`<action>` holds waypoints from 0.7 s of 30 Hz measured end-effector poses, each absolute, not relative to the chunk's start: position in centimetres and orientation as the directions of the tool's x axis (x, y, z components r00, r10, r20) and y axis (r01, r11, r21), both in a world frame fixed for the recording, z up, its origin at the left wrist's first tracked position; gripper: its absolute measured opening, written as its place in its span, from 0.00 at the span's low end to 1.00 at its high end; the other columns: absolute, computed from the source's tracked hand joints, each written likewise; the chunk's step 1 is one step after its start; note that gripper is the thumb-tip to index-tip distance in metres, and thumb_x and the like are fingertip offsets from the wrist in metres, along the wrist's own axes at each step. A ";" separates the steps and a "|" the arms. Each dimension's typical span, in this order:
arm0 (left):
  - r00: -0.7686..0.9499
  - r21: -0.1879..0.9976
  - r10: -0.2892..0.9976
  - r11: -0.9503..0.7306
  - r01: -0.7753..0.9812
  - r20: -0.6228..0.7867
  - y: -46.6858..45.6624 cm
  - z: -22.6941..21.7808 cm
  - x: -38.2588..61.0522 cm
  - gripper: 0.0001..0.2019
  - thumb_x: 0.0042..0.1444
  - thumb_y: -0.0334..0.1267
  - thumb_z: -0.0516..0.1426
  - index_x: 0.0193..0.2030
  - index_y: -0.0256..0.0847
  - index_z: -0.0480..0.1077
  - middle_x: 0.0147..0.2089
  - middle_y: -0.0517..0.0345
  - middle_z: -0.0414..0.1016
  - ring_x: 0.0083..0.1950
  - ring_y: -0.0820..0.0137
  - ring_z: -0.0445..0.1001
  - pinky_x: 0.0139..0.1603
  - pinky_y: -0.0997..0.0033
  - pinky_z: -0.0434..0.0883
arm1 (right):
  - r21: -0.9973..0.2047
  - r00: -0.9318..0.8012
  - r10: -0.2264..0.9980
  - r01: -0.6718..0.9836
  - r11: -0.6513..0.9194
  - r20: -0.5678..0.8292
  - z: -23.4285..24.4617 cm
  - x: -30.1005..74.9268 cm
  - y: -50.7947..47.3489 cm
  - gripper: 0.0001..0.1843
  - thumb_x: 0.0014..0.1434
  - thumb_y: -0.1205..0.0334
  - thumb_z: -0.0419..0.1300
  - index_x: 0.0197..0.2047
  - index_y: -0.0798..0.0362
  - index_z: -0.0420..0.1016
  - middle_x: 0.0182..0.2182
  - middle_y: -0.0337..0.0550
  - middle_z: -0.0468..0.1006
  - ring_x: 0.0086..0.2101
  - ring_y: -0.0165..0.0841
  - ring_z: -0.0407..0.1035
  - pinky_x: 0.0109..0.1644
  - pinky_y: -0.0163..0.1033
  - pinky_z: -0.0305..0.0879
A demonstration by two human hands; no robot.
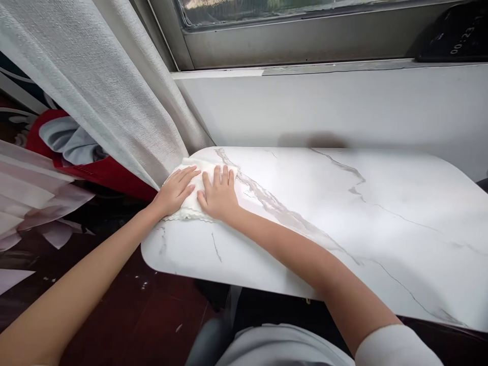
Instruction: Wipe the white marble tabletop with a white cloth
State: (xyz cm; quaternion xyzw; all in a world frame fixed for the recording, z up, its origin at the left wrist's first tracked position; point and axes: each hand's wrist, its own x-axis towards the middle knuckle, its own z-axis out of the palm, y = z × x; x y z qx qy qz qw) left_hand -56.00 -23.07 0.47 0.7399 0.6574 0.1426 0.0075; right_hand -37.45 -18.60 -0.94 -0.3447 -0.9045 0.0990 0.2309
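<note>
A white cloth (188,207) lies spread near the left end of a white tabletop (305,193) with grey marble veins. My left hand (177,190) rests flat on the cloth's left part, its fingers stretched out toward the right. Beside it, my right hand (219,193) presses flat on the cloth's right part with the fingers apart and pointing away from me. Both palms face down, and neither hand is closed around the cloth. Parts of the cloth are hidden under the hands.
A light grey curtain (114,91) hangs down against the table's left end. Behind the table stand a white wall (267,112) and a metal window frame (285,43). A dark device with a timer display (457,35) sits on the sill. A red bag (102,175) holds folded fabric at left.
</note>
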 end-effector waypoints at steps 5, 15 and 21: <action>0.037 0.175 0.975 -0.077 0.981 0.219 -27.6 0.6 -53.0 0.26 0.68 0.48 0.39 0.66 0.41 0.60 0.71 0.48 0.59 0.73 0.59 0.56 0.73 0.48 0.50 | -0.331 -0.703 0.624 0.531 0.780 0.342 -0.9 -34.6 -22.0 0.32 0.69 0.54 0.46 0.71 0.64 0.55 0.68 0.70 0.52 0.68 0.60 0.42 0.69 0.65 0.35; -0.021 0.135 0.966 -0.015 0.991 0.257 -33.8 0.3 -45.4 0.23 0.69 0.45 0.40 0.67 0.46 0.57 0.71 0.50 0.60 0.72 0.59 0.57 0.72 0.48 0.53 | -0.329 -0.794 0.495 0.390 0.860 0.353 -0.8 -27.0 -26.4 0.33 0.68 0.53 0.48 0.70 0.64 0.56 0.69 0.72 0.51 0.69 0.62 0.40 0.69 0.66 0.38; -0.062 0.133 0.961 0.027 0.991 0.268 -33.8 0.2 -41.3 0.23 0.69 0.44 0.39 0.67 0.45 0.58 0.71 0.48 0.60 0.72 0.57 0.57 0.72 0.46 0.53 | -0.342 -0.830 0.482 0.383 0.858 0.280 0.1 -23.9 -25.1 0.31 0.66 0.55 0.50 0.68 0.61 0.59 0.69 0.67 0.52 0.69 0.60 0.41 0.69 0.66 0.40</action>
